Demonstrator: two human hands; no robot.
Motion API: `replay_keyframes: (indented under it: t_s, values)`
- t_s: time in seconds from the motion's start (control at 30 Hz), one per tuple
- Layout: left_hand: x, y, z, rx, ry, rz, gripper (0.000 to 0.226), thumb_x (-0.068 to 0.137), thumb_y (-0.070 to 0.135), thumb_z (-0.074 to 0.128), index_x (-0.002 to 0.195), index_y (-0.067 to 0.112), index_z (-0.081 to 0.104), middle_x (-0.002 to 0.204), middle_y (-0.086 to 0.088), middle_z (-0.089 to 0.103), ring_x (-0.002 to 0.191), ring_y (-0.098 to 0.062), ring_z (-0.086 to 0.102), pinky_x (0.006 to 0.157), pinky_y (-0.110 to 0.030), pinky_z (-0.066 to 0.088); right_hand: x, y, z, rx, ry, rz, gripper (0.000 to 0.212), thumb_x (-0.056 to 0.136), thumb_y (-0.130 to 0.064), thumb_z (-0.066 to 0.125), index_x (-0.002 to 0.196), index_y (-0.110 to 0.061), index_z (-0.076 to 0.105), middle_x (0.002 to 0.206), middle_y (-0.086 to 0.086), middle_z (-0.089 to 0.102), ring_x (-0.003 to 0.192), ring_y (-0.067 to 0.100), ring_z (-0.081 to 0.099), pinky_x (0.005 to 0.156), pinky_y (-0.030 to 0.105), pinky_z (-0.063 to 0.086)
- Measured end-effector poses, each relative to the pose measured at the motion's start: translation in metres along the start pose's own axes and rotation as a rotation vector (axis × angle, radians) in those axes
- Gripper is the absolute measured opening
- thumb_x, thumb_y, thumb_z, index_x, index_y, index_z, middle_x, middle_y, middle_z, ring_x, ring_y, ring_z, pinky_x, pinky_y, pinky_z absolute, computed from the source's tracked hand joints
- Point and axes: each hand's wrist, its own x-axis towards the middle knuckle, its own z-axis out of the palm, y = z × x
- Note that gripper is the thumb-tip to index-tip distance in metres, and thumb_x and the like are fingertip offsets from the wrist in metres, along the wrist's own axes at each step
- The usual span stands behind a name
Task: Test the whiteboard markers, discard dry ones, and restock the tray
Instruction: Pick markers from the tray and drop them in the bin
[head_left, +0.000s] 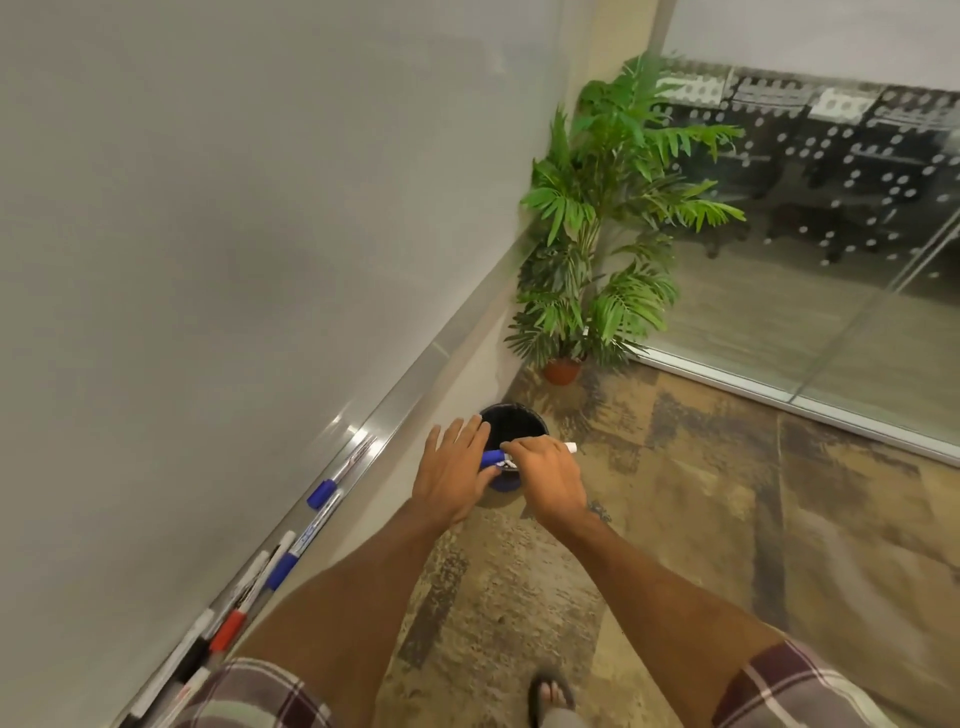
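- While the right hand (551, 480) curls its fingers round the white barrel of a marker (570, 447), the left hand (453, 470) lies against the marker's blue cap (492, 458) with fingers straight. Whether its thumb pinches the cap cannot be told.
- The marker is held roughly level above the open mouth of one black bin (519, 410), which stands on the floor close to the wall.
- One metal tray (400, 400) runs along the foot of a whiteboard (208, 208), to the left of both hands.
- On the tray lie an upper blue pen (322, 493), a lower blue pen (283, 569), one red-capped pen (228, 630) and one black-capped pen (193, 657). More pens overlap towards the bottom corner, too crowded to count.
- Mottled brown carpet (701, 519) covers the floor.
- One leafy plant (608, 208) in a terracotta pot (561, 371) stands in the corner, beside a glass partition (831, 234) patterned with frosted dots.
- Plaid shorts (789, 686) and one sandalled foot (551, 693) show at the bottom edge.
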Motion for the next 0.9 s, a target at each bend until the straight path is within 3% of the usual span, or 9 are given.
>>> replay_keyframes:
  t_s: [0.3,0.5,0.7,0.9]
  values:
    - [0.114,0.004,0.032,-0.031,-0.065,-0.007,0.065,0.101,0.047,0.039,0.154,0.018,0.015,0.161,-0.001,0.017,0.147,-0.022,0.014,0.120,-0.044,0.008,0.085,0.079,0.031,0.044,-0.049,0.023,0.035,0.082,-0.020,0.068,0.117,-0.018,0.063,0.113,-0.001,0.066,0.102,0.022,0.057,0.088,0.031,0.041]
    - [0.208,0.008,0.061,-0.108,-0.092,-0.099,0.066,0.101,0.045,0.039,0.155,0.019,0.011,0.161,0.000,0.016,0.148,-0.020,0.013,0.121,-0.042,0.006,0.165,0.140,0.070,0.032,-0.127,0.032,0.036,0.067,-0.021,0.080,0.101,-0.023,0.070,0.096,-0.005,0.071,0.089,0.016,0.062,0.082,0.027,0.045]
    - [0.291,0.003,0.117,-0.134,-0.206,-0.193,0.069,0.101,0.045,0.038,0.155,0.017,0.005,0.162,-0.002,0.009,0.149,-0.020,0.008,0.122,-0.042,0.005,0.237,0.199,0.130,0.028,-0.268,-0.080,0.043,0.070,-0.015,0.077,0.112,-0.018,0.067,0.109,0.000,0.069,0.103,0.021,0.061,0.093,0.033,0.042]
    - [0.351,-0.007,0.161,-0.112,-0.263,-0.246,0.071,0.101,0.043,0.040,0.155,0.015,0.002,0.162,-0.003,0.008,0.149,-0.022,0.006,0.121,-0.042,0.002,0.281,0.240,0.189,0.007,-0.419,-0.126,0.063,0.042,-0.019,0.090,0.101,-0.018,0.069,0.096,0.000,0.070,0.090,0.023,0.064,0.085,0.034,0.047]
